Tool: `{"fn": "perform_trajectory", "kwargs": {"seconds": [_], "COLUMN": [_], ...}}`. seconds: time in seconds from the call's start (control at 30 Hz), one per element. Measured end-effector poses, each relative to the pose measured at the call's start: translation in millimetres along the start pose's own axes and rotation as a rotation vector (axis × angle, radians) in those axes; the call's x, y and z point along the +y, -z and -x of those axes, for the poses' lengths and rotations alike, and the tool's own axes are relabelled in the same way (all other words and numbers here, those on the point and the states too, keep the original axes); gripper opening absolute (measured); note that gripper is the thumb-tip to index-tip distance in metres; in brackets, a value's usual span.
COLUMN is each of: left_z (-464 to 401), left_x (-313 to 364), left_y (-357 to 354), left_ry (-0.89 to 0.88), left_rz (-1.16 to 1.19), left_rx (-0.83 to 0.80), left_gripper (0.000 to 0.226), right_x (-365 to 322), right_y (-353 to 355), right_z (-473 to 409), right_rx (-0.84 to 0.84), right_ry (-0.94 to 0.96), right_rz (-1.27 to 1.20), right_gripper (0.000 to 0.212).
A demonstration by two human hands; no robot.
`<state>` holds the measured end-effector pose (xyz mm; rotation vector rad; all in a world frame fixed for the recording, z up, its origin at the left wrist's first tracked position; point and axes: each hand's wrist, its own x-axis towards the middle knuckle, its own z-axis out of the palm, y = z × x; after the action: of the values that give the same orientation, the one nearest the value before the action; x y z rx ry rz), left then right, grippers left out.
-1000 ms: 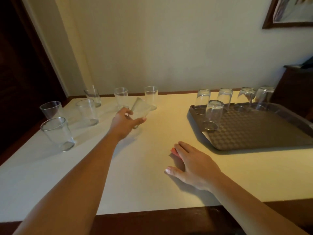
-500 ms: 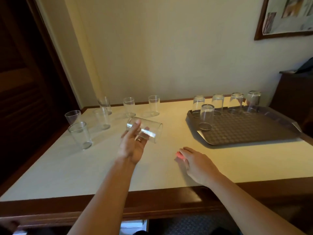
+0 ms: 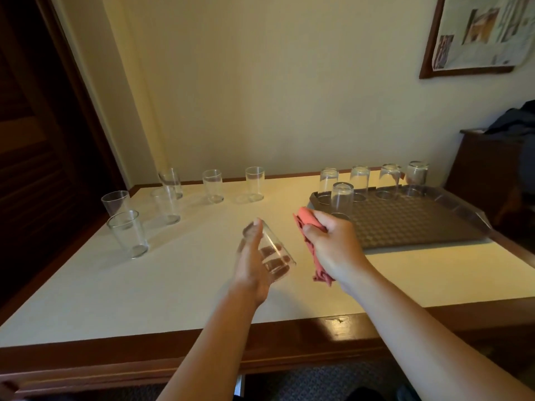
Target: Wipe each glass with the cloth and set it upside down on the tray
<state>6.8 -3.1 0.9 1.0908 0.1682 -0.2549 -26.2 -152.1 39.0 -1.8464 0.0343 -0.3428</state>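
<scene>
Clear tapered glass [image 3: 273, 256], crumpled red cloth [image 3: 307, 227].

No text, label, brand, number or sign can be read anywhere in the head view. The framed picture [image 3: 477, 33] on the wall at upper right holds a sheet that looks like printed paper with photo blocks, but whatever is printed on it is far too small and blurred to make out. The drinking glasses [image 3: 254, 183], the brown tray [image 3: 405, 221] and the red cloth [image 3: 307, 227] show no markings.
</scene>
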Motion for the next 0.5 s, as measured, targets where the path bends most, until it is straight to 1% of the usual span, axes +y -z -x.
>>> {"fn": "perform_trajectory", "kwargs": {"seconds": [0.1,0.17,0.23,0.27,0.3,0.37,0.4,0.47,0.5], "left_z": [-0.1,-0.4,-4.9,-6.9,-7.3,-4.7,-4.6,-4.0,-2.5], "left_x": [-4.1,-3.7,-6.3,-8.2,-8.9,-5.7,-5.0,-5.8,-6.0], "left_y": [-11.3,-13.4,-10.9,-9.6,-10.5,-19.1,-23.0,-26.4,-26.8], "left_ry": [-0.014,-0.022,-0.071,-0.117,-0.170,-0.245,-0.255,-0.206,-0.151], "left_rz": [-0.087,-0.110,-0.142,-0.154,-0.156,-0.137,-0.135,-0.118,-0.107], "left_rx": [-0.127,-0.198,-0.232,-0.236,-0.217,-0.123,-0.086,-0.092,-0.129], "left_gripper": [0.058,0.050,0.042,0.043,0.047,0.059,0.060,0.056,0.050], "right_x": [-2.1,3.4,5.7,6.4,7.0,12.3,18.2,28.0,29.4], "right_y": [-10.5,-10.4,-5.4,-4.7,-6.0,-14.2,-19.1,-23.5,-20.9], "right_z": [3.4,1.0,-0.2,1.6,6.3,22.7,31.4,38.5,31.9], "right_rx": [-0.030,-0.001,0.049,0.065,0.074,0.087,0.105,0.128,0.135], "right_ry": [0.077,0.105,0.130,0.150,0.176,0.263,0.314,0.347,0.314], "right_rz": [0.048,0.072,0.113,0.113,0.091,0.052,0.055,0.077,0.073], "right_gripper": [0.040,0.041,0.041,0.040,0.038,0.035,0.035,0.038,0.038]}}
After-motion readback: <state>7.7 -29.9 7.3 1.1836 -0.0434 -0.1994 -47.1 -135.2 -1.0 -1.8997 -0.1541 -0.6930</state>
